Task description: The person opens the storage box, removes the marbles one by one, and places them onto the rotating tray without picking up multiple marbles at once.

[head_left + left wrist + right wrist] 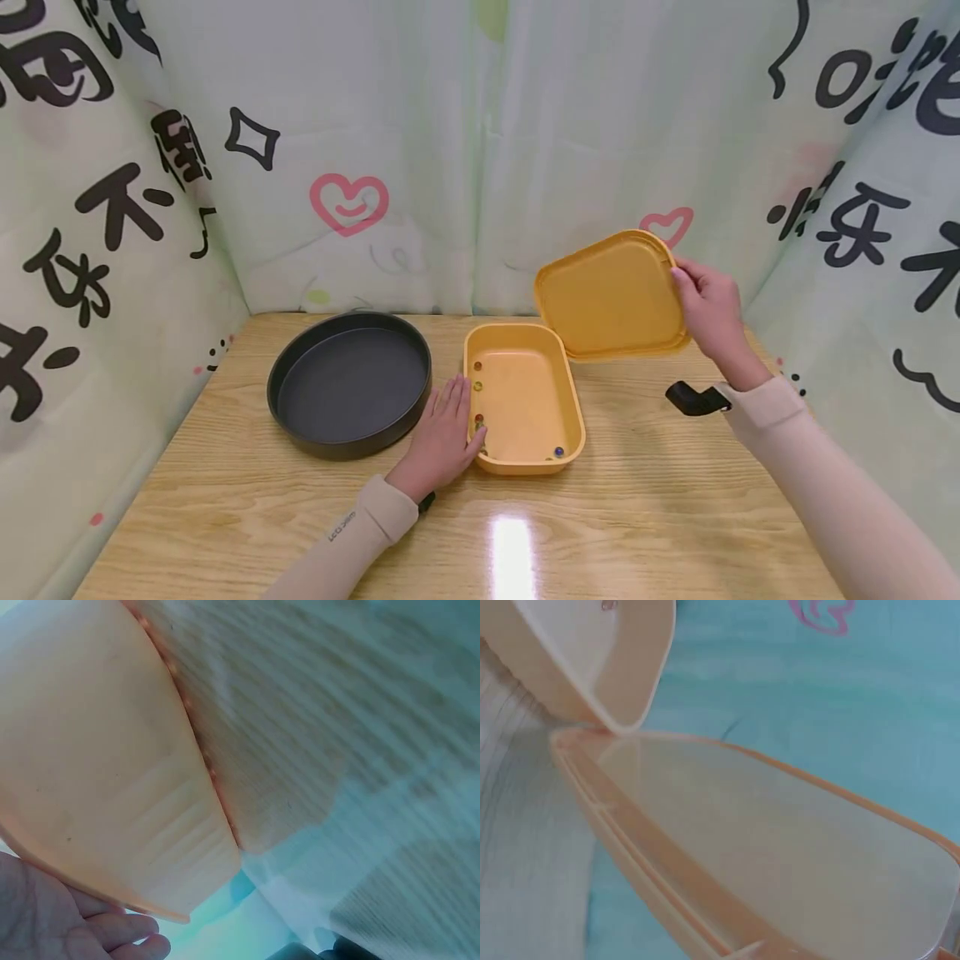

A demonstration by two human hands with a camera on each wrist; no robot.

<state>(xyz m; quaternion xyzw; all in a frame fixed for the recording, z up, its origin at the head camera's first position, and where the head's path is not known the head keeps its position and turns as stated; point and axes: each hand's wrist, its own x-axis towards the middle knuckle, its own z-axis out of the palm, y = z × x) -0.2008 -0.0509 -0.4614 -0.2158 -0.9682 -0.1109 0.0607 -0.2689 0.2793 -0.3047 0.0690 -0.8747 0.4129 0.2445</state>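
A yellow rectangular box (525, 400) stands uncovered on the table with several small glass marbles inside, most along its left side and a blue marble (558, 452) at the near right corner. My left hand (442, 433) rests against the box's left wall, fingers straight; the left wrist view shows its fingers by the rim (112, 900). In my right hand (708, 312) is the yellow lid (615, 296), gripped at its right edge and held tilted up. The lid's left corner is at the box's far right corner, as the right wrist view also shows.
A round dark grey pan (348, 383) sits left of the box, close to my left hand. Bare wooden table (637, 500) lies in front and to the right. Printed curtains (435, 167) enclose the table at the back and sides.
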